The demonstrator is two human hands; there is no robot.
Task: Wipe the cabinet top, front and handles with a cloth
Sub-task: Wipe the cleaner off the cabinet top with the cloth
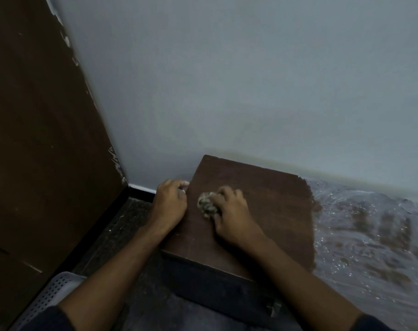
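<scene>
Our right hand has its fingers curled round a balled-up cloth and presses it down on the cabinet top, toward the left part of that brown panel. Our left hand grips the left edge of the same top, fingers bent over the rim near the back corner, and seems to be steadying the cabinet while the other hand rubs. The two hands sit close together, the cloth lying between them, touching the right hand only.

We judge that we are in the first step, the wiping of the top. Where the hands are placed suggests the left side is being worked now, while the right and far parts of the panel, toward the wall, are likely still to be covered. The next move calls for sweeping the cloth across to the right edge and back toward the rear, keeping pressure even, with the left hand holding firm.

After that come the front, the dark face below the near edge, and the handle, of which we see only a small metal piece low on that face.

Further out, a dark wooden panel stands on the left, a perforated white basket lies near our left forearm, and crinkled plastic sheeting lies to the right of the cabinet.
</scene>
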